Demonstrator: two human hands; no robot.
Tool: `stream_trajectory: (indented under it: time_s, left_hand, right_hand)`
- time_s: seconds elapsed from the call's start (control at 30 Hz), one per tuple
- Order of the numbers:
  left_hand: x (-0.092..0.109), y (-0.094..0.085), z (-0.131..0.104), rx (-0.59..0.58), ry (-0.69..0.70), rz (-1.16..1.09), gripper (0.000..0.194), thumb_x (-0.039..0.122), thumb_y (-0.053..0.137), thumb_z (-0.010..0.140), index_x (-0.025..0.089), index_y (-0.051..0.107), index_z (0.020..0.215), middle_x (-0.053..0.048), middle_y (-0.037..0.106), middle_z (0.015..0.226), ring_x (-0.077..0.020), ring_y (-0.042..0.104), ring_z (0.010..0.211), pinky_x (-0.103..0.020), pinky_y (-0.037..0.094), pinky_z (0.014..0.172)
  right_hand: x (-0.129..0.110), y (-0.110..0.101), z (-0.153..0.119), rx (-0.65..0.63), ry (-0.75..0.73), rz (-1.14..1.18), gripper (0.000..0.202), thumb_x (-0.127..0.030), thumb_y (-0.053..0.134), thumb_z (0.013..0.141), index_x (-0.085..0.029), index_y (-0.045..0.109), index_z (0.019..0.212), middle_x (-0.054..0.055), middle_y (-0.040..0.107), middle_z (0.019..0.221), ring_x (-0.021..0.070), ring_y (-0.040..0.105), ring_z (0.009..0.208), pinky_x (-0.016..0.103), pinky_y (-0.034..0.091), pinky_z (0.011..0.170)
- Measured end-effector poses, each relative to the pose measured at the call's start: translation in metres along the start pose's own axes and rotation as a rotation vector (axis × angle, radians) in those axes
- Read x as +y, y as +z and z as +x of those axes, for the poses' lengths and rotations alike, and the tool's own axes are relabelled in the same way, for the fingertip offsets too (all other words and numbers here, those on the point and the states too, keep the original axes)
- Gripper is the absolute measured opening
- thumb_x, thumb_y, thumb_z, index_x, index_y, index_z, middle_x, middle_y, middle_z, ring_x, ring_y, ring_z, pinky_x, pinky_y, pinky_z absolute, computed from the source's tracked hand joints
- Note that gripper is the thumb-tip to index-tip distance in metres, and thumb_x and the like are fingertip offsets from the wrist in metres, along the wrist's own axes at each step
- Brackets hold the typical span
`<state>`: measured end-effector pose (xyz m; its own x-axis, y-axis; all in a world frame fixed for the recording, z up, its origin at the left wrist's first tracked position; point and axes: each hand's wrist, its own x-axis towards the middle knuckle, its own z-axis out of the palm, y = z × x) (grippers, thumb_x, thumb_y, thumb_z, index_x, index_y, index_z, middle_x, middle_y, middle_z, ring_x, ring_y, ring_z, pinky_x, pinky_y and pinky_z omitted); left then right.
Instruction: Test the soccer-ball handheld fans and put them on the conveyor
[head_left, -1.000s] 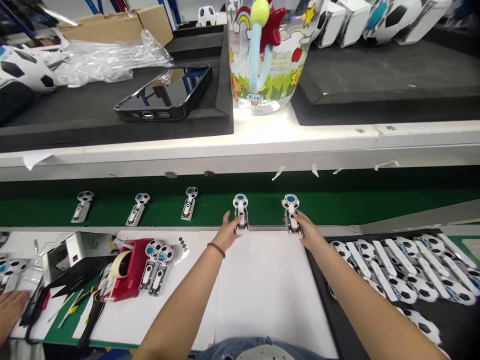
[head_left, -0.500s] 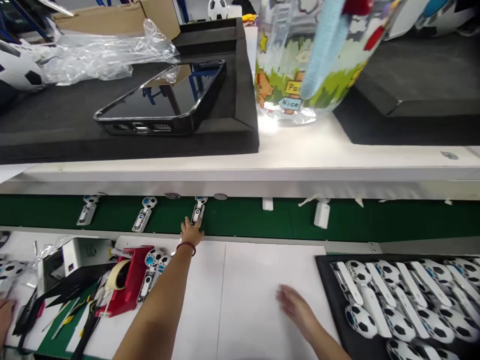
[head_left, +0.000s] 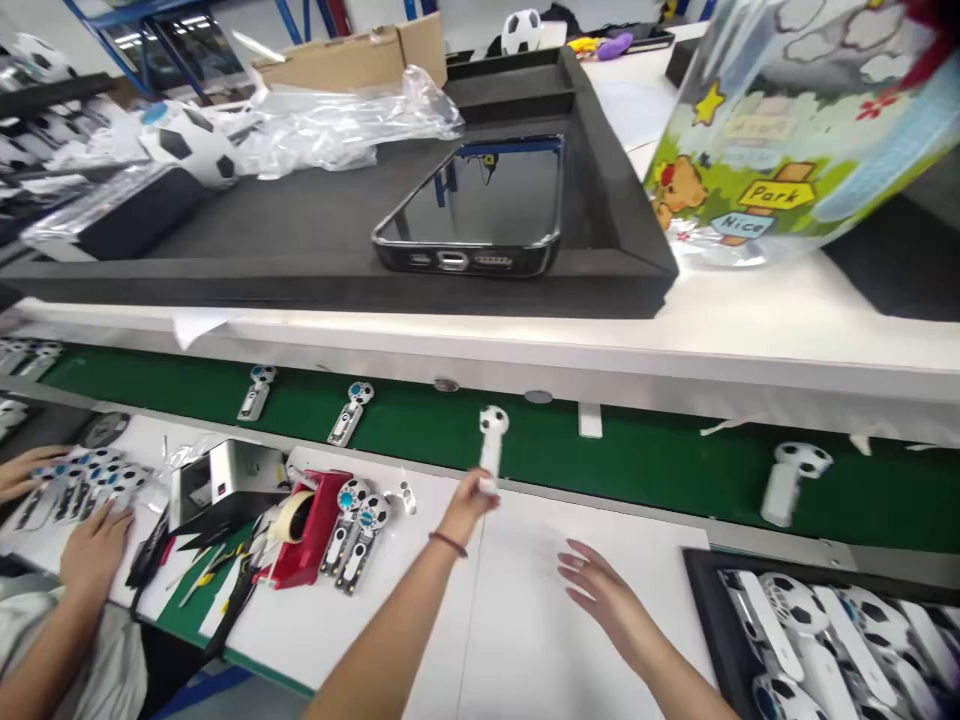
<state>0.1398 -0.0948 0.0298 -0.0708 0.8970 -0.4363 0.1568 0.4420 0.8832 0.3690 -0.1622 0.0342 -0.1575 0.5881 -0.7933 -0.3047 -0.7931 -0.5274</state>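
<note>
1. The left hand (head_left: 466,503) pinched the handle of a football-head fan (head_left: 491,443) lying at the green belt's (head_left: 645,462) near edge.
2. It looked light, stiff plastic; the handle seemed the best place to grip.
3. The right hand (head_left: 600,592) hovered spread and empty above the white table (head_left: 525,640).

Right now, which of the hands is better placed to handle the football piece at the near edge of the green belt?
Probably the left hand: its fingers already touch the lower end of the football piece on the belt. The right hand hovers open over the white table, apart from any piece.
</note>
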Motion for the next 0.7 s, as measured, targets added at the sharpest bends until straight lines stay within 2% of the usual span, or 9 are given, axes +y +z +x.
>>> stream_trajectory:
  time_s: [0.1, 0.2, 0.27, 0.33, 0.4, 0.47, 0.57, 0.67, 0.7]
  left_hand:
    - [-0.006, 0.029, -0.072, -0.064, 0.085, 0.015, 0.024, 0.008, 0.048, 0.073, 0.019, 0.06, 0.09, -0.007, 0.052, 0.093, -0.0179, 0.056, 0.085, -0.033, 0.046, 0.079]
    - [-0.019, 0.052, -0.132, -0.114, 0.133, 0.246, 0.031, 0.006, 0.051, 0.066, 0.022, 0.065, 0.089, -0.01, 0.048, 0.099, -0.0232, 0.051, 0.093, -0.038, 0.04, 0.087]
    - [-0.028, 0.059, -0.157, -0.203, 0.06, 0.409, 0.038, 0.008, 0.057, 0.063, 0.027, 0.063, 0.096, -0.009, 0.048, 0.101, -0.0243, 0.052, 0.091, -0.037, 0.041, 0.084]
    - [-0.031, 0.052, -0.169, -0.317, 0.029, 0.421, 0.048, 0.013, 0.06, 0.064, 0.03, 0.056, 0.109, -0.007, 0.054, 0.096, -0.0215, 0.056, 0.081, -0.033, 0.045, 0.076]
    - [-0.025, 0.029, -0.164, -0.414, 0.114, 0.36, 0.055, 0.016, 0.06, 0.066, 0.031, 0.051, 0.118, -0.006, 0.057, 0.101, -0.0205, 0.058, 0.084, -0.032, 0.046, 0.079]
    - [-0.01, -0.011, -0.14, -0.398, 0.223, 0.368, 0.052, 0.015, 0.058, 0.067, 0.031, 0.055, 0.116, -0.005, 0.049, 0.124, -0.0235, 0.048, 0.111, -0.033, 0.038, 0.097]
    - [0.015, -0.088, -0.073, 0.105, 0.205, 0.588, 0.042, 0.016, 0.054, 0.072, 0.025, 0.059, 0.112, -0.007, 0.044, 0.131, -0.026, 0.035, 0.123, -0.038, 0.025, 0.106]
    - [0.025, -0.164, 0.005, 0.368, 0.074, 0.662, 0.044, 0.016, 0.055, 0.074, 0.016, 0.053, 0.118, -0.012, 0.025, 0.142, -0.0304, 0.011, 0.133, -0.045, 0.011, 0.109]
    - [0.024, -0.184, 0.027, 0.43, 0.017, 0.681, 0.044, 0.018, 0.055, 0.076, 0.015, 0.05, 0.12, -0.013, 0.023, 0.143, -0.0312, 0.01, 0.133, -0.048, 0.01, 0.108]
  right_hand:
    - [-0.023, 0.038, -0.009, -0.099, -0.033, 0.04, 0.066, -0.045, 0.068, 0.067, -0.026, 0.041, 0.124, 0.007, 0.054, 0.123, 0.0244, 0.049, 0.114, 0.036, 0.043, 0.088]
    - [-0.027, 0.063, -0.016, -0.128, -0.007, 0.034, 0.058, -0.046, 0.068, 0.067, -0.025, 0.047, 0.116, 0.005, 0.061, 0.112, 0.0255, 0.052, 0.11, 0.033, 0.046, 0.081]
    - [-0.02, 0.07, -0.016, -0.082, 0.04, 0.042, 0.053, -0.047, 0.069, 0.065, -0.022, 0.051, 0.108, 0.005, 0.065, 0.102, 0.026, 0.057, 0.104, 0.032, 0.048, 0.077]
    - [-0.013, 0.069, -0.014, -0.054, 0.109, 0.061, 0.051, -0.05, 0.068, 0.066, -0.019, 0.053, 0.104, 0.006, 0.067, 0.096, 0.0244, 0.061, 0.095, 0.031, 0.049, 0.076]
    - [-0.009, 0.063, -0.012, -0.067, 0.164, 0.084, 0.047, -0.051, 0.065, 0.068, -0.018, 0.056, 0.099, 0.006, 0.068, 0.089, 0.022, 0.064, 0.083, 0.031, 0.049, 0.075]
    - [-0.008, 0.056, -0.012, -0.121, 0.2, 0.126, 0.043, -0.052, 0.064, 0.069, -0.017, 0.058, 0.095, 0.007, 0.069, 0.086, 0.0218, 0.065, 0.075, 0.032, 0.049, 0.076]
    - [-0.009, 0.041, -0.014, -0.282, 0.226, 0.22, 0.044, -0.053, 0.063, 0.068, -0.019, 0.061, 0.095, 0.009, 0.068, 0.095, 0.028, 0.063, 0.085, 0.041, 0.048, 0.079]
    - [-0.008, 0.025, -0.015, -0.336, 0.212, 0.248, 0.039, -0.051, 0.066, 0.067, -0.02, 0.065, 0.091, 0.009, 0.068, 0.093, 0.0287, 0.061, 0.089, 0.045, 0.046, 0.083]
    - [-0.006, 0.019, -0.015, -0.328, 0.209, 0.225, 0.037, -0.05, 0.066, 0.067, -0.019, 0.066, 0.088, 0.008, 0.069, 0.089, 0.0278, 0.062, 0.086, 0.045, 0.046, 0.083]
